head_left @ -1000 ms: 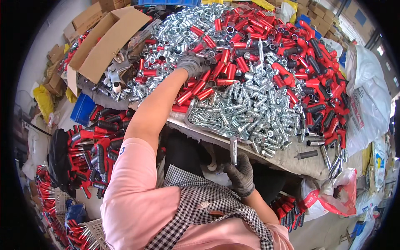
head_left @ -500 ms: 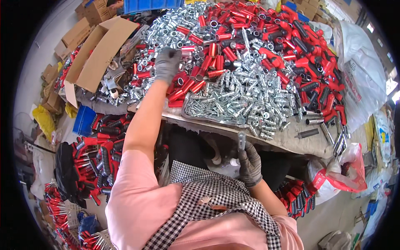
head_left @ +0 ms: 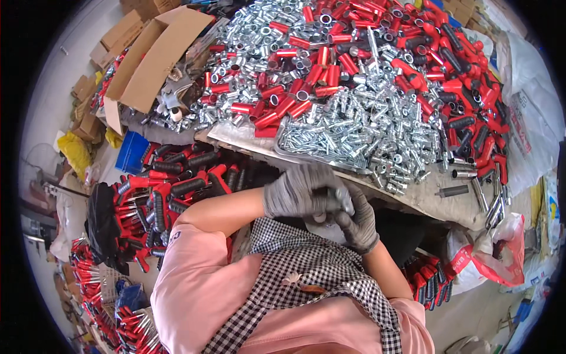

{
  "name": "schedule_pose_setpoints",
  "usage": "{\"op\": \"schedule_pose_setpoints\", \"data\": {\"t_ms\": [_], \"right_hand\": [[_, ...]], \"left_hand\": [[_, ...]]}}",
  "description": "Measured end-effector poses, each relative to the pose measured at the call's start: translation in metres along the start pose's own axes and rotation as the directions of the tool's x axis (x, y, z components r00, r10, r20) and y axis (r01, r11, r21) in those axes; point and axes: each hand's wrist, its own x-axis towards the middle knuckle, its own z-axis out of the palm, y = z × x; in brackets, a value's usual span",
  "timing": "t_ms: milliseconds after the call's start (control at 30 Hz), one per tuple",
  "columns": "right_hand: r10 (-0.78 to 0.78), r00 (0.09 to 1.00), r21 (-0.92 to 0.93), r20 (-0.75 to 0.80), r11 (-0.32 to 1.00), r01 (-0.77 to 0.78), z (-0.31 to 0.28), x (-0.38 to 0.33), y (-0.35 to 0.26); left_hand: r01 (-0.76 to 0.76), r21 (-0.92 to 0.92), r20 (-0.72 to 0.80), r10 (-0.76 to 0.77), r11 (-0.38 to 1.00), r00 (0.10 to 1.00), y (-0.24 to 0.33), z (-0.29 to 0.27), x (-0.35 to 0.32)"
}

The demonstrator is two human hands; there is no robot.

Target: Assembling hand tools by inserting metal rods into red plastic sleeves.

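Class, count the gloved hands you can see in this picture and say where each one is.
2. The left hand and the right hand, both in grey gloves, meet close to the body below the table edge, closed around a small metal part.

Grey knit gloves cover both hands, the left hand (head_left: 300, 192) and the right hand (head_left: 358, 221) alike, cuffs ending at the wrists. Short pink sleeves, a small dark mark on the left one. Over the pink top, a black-and-white checked apron, straps crossing the chest.
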Motion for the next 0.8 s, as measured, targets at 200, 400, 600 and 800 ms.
{"op": "schedule_pose_setpoints", "data": {"t_ms": [200,400,600,800], "right_hand": [[0.216,0.956,0.188,-0.197,0.966,-0.179,-0.019,-0.009,-0.017],[0.162,0.987,-0.058,-0.017,0.985,-0.163,-0.019,-0.009,-0.008],[0.262,0.965,0.235,0.019,0.937,-0.259,-0.014,-0.004,-0.002],[0.101,0.985,0.314,0.140,0.939,-0.141,-0.006,-0.012,0.011]], "left_hand": [[0.094,-0.533,-0.436,-0.368,0.841,0.821,-0.005,-0.040,0.010],[0.135,-0.460,0.002,-0.151,0.878,0.989,-0.009,-0.016,0.013],[0.005,0.064,0.202,-0.018,0.998,0.979,-0.023,-0.007,0.020],[0.007,-0.086,0.227,0.013,0.996,0.974,-0.025,0.022,0.014]]}}
